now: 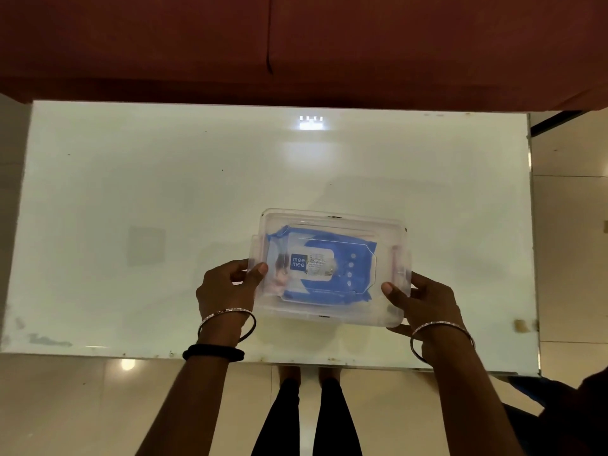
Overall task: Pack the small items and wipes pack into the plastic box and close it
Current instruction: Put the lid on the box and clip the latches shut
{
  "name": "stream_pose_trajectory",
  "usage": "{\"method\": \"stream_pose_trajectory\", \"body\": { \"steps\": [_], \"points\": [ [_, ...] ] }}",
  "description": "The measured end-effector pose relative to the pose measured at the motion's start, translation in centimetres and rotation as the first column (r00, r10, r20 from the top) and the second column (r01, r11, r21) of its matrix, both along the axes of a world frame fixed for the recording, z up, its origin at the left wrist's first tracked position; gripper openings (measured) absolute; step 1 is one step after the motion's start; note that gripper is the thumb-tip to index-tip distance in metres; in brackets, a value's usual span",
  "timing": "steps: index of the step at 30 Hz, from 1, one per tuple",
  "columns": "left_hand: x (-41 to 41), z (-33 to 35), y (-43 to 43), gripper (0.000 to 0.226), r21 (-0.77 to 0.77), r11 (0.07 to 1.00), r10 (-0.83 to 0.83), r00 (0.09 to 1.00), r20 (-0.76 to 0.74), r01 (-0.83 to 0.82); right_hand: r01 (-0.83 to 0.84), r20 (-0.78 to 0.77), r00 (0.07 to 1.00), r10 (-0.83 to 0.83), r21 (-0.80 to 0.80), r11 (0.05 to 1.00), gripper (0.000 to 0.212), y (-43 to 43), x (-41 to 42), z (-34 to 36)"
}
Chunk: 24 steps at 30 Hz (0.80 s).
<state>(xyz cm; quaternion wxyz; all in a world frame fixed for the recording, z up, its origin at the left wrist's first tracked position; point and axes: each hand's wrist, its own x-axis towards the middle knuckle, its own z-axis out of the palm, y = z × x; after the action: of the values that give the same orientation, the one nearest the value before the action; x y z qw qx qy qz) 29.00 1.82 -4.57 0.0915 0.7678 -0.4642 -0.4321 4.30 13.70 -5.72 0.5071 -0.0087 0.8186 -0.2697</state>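
A clear plastic box sits near the front middle of the white table, with its transparent lid lying on top. Through the lid I see the blue wipes pack lying flat inside. A small pinkish item shows faintly at the box's left end; other small items are too blurred to tell apart. My left hand grips the box's left end, thumb on the lid. My right hand grips the right end at the side latch, thumb on the lid's corner.
The glossy white table reaches far to the left and back. A dark red sofa stands behind its far edge. The table's front edge runs just below my wrists, and tiled floor lies to the right.
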Motion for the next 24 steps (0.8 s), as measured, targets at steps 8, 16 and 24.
{"method": "stream_pose_trajectory", "body": {
  "steps": [8, 16, 24],
  "points": [
    [1.1, -1.5, 1.0, 0.038, 0.015, 0.999, 0.051, 0.991, -0.126, -0.050, 0.106, -0.007, 0.994, -0.106, -0.047, 0.993, 0.050, 0.9, 0.6, -1.3],
    [1.1, -1.6, -0.1, 0.042, 0.398, 0.909, 0.294, 0.868, -0.400, -0.125, -0.026, -0.106, 0.994, 0.022, -0.036, 0.999, 0.047, 0.5, 1.1, -1.8],
    [2.1, -1.7, -1.6, 0.034, 0.505, 0.863, 0.277, 0.849, -0.451, -0.013, 0.031, 0.234, 0.972, -0.036, 0.022, 0.999, 0.047, -0.9, -1.3, -1.0]
  ]
}}
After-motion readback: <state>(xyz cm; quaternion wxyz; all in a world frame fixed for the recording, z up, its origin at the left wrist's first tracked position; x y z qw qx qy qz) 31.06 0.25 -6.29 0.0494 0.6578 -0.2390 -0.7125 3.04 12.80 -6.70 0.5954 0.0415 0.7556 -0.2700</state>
